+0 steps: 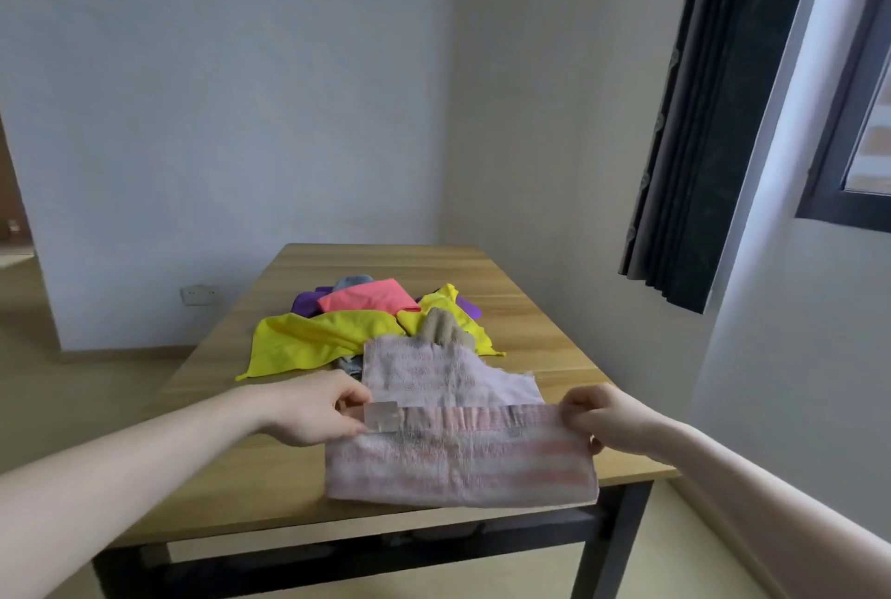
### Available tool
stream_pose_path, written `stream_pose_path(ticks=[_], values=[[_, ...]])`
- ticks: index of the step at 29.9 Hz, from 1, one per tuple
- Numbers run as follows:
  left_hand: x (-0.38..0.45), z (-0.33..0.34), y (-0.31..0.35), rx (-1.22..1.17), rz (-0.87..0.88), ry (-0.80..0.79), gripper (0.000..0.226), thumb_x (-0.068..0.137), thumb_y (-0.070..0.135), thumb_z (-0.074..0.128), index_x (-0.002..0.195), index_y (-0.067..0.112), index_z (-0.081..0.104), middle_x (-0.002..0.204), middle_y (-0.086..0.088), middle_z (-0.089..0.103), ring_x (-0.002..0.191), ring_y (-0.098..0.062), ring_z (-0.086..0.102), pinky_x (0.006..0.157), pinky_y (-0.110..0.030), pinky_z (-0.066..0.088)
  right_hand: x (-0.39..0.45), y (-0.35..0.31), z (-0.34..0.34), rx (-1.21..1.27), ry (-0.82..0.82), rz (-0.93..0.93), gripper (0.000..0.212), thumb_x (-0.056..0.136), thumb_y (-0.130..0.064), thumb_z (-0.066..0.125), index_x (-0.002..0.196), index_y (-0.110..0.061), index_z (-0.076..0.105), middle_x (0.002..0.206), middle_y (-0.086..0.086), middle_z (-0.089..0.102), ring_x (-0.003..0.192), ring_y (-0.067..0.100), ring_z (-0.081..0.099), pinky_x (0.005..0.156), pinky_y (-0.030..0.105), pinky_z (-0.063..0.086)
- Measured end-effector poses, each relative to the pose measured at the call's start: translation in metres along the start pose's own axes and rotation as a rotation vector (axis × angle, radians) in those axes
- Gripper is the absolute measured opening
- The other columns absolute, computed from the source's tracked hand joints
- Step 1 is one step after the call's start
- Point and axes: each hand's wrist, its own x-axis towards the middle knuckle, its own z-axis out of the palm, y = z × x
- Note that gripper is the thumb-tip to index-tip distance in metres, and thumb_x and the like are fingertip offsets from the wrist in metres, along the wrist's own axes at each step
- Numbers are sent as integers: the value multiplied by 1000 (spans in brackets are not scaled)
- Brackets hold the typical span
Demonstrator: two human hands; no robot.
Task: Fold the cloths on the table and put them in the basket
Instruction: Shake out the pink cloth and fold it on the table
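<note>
A pink striped towel (458, 458) lies near the front edge of the wooden table (217, 468), half doubled over. My left hand (313, 410) pinches its left corner and my right hand (607, 415) pinches its right corner, holding the folded edge stretched between them. Behind the towel is a loose pile of cloths: a yellow cloth (308, 340), a pink cloth (369, 302), a purple cloth (306, 302), a beige cloth (441, 326) and a grey one (354, 282) at the back. No basket is in view.
The table stands in a room corner, with white walls behind and to the right. A dark curtain (713, 116) and a window (863, 126) are at the right. A wall socket (198, 294) sits low on the left wall.
</note>
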Motion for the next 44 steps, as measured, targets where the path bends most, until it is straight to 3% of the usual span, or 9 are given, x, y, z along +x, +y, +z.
stream_pose_path(ticks=[7,10,17,21,26,29,35,41,44], values=[[48,-5,-25,-148,-35,364,38,91,29,72,61,22,50,59,12,41,58,-6,38,59,-26,32,45,2,5,8,329,2,18,94,-21,55,93,-26,72,84,-1,74,73,19,72,76,41,62],[72,-2,-33,-257,-85,503,44,92,27,72,59,22,44,54,12,43,58,-11,40,60,-31,32,67,3,8,80,466,11,15,95,-21,58,96,-24,73,82,-3,74,72,17,71,68,32,57],[124,18,-54,-405,-186,754,32,95,22,69,65,24,57,58,10,51,60,-14,48,57,-32,33,113,6,29,207,657,32,13,99,-19,58,107,-19,68,99,-3,67,77,2,60,55,10,40],[151,28,-73,-409,-234,803,21,93,27,70,74,21,66,68,6,65,68,-20,60,58,-32,40,140,16,40,239,715,39,14,98,-20,57,102,-20,70,99,-8,69,86,11,64,69,22,46],[172,39,-90,-357,-238,817,32,94,32,68,66,20,57,61,6,54,60,-17,51,55,-33,35,162,31,52,249,748,79,13,95,-19,60,94,-28,70,93,-10,71,90,17,65,77,28,44],[183,48,-101,-325,-244,851,34,93,31,69,66,15,55,73,1,55,68,-19,53,60,-36,39,169,40,63,254,745,91,13,94,-17,63,95,-27,71,90,-10,71,93,18,65,77,28,43],[189,72,-115,-389,-253,914,25,92,30,71,72,27,57,86,3,58,77,-16,57,66,-33,42,176,53,72,177,743,108,11,95,-24,64,106,-25,68,94,-10,70,91,18,64,76,28,43],[195,75,-128,-416,-237,916,16,94,37,67,98,22,69,111,9,64,99,-13,61,87,-37,52,183,59,76,14,673,122,40,92,-37,58,131,-25,61,109,-12,72,113,26,58,94,38,49],[193,76,-125,-429,-222,889,13,96,38,65,91,26,66,85,8,65,79,-14,61,67,-35,50,182,55,76,-63,641,157,47,93,-39,55,138,-26,58,116,-10,71,117,30,52,100,40,44]])
